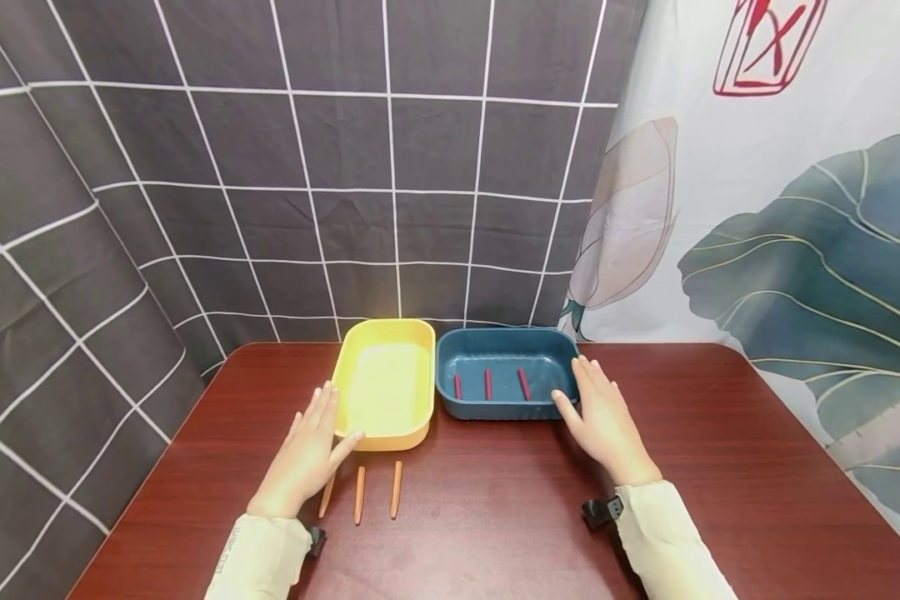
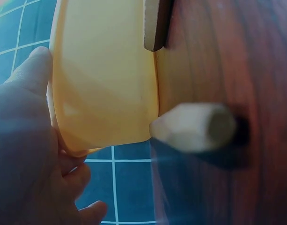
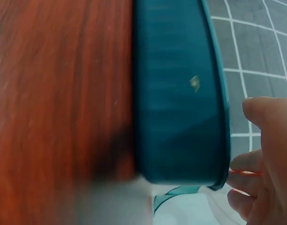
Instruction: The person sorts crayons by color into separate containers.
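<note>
A yellow plastic tub stands beside a dark blue tub at the back of the table. My left hand lies along the yellow tub's left side, fingers straight, thumb over its front corner; in the left wrist view the fingers reach past the tub wall. At the blue tub's right end is my right hand, fingers extended by the rim and thumb near its front edge. Three short red sticks lie inside the blue tub. Three orange-brown sticks lie before the yellow tub, one partly hidden by my left hand.
The reddish-brown wooden table ends at a dark tile-patterned curtain behind the tubs. A white curtain with leaf prints hangs at the right. Each wrist wears a black device beside a pale sleeve.
</note>
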{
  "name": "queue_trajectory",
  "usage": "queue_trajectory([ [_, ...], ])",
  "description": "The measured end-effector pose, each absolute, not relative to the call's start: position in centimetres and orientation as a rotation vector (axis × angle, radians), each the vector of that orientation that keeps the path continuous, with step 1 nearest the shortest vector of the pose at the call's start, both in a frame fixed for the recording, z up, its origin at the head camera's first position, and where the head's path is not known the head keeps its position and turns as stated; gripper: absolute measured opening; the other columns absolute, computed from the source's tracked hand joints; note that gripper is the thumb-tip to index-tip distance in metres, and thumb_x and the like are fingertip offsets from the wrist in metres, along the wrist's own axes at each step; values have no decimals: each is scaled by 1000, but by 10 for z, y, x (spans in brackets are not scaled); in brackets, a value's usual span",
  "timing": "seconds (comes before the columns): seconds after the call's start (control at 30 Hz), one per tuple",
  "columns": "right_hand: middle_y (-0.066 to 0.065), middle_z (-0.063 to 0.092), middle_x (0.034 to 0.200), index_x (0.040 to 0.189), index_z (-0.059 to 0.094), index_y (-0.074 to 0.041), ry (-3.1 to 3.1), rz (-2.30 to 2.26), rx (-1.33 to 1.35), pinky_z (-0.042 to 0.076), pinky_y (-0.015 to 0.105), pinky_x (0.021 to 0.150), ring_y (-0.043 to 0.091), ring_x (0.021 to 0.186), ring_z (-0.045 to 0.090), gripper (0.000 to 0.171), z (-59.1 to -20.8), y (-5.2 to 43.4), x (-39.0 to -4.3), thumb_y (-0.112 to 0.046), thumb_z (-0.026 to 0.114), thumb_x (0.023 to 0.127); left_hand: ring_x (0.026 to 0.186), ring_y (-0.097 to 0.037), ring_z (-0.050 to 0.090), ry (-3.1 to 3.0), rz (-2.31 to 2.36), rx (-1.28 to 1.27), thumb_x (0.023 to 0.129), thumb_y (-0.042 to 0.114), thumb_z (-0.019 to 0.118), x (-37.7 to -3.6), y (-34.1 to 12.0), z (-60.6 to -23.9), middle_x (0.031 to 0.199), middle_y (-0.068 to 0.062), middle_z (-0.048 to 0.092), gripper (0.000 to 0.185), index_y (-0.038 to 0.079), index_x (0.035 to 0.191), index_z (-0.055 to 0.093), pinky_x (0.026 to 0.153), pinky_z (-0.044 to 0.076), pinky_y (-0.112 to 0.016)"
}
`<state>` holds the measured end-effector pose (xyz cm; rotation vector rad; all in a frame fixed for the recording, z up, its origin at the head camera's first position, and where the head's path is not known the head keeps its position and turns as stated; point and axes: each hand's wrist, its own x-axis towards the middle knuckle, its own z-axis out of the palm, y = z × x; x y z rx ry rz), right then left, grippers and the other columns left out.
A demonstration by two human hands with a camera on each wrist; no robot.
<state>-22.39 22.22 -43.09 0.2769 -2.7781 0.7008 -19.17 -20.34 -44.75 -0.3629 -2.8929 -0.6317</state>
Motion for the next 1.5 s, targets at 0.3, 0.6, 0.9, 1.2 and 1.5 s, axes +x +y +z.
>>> queue_trajectory([
  [0.3,28,22,163,156,26,8,-2865,642,277,15,69,117,47,151,17,73,-442,228,-227,-43,46,107,152,-43,17,-2878,-643,-371,103,46,54,-191,-206,-445,165,-26,18,83,-7,158,21,118,19,-65],
  [0.6,29,17,164,157,20,8,-2891,683,244,13,69,117,48,151,13,77,-442,230,-225,-47,42,107,146,-49,29,-2831,-703,-268,107,38,48,-188,-217,-421,159,-30,30,72,-7,157,24,117,26,-63],
  [0.9,28,19,164,157,22,8,-2891,627,264,12,68,118,46,152,14,78,-444,235,-227,-48,43,107,131,-50,49,-2934,-744,-156,106,37,52,-180,-227,-404,140,-36,50,68,-12,149,37,109,38,-63],
  [1.2,29,18,164,157,21,8,-2910,623,270,12,67,119,47,152,13,79,-440,234,-227,-48,44,106,86,-29,65,-3149,-811,-65,93,34,70,-178,-226,-408,91,-13,68,46,-8,113,62,82,55,-50],
  [1.5,29,16,164,157,19,8,-2917,645,265,13,67,118,47,152,12,80,-440,234,-227,-49,44,106,57,-17,56,-3278,-837,-55,85,23,81,-178,-214,-417,63,-3,58,31,6,79,56,55,46,-32],
])
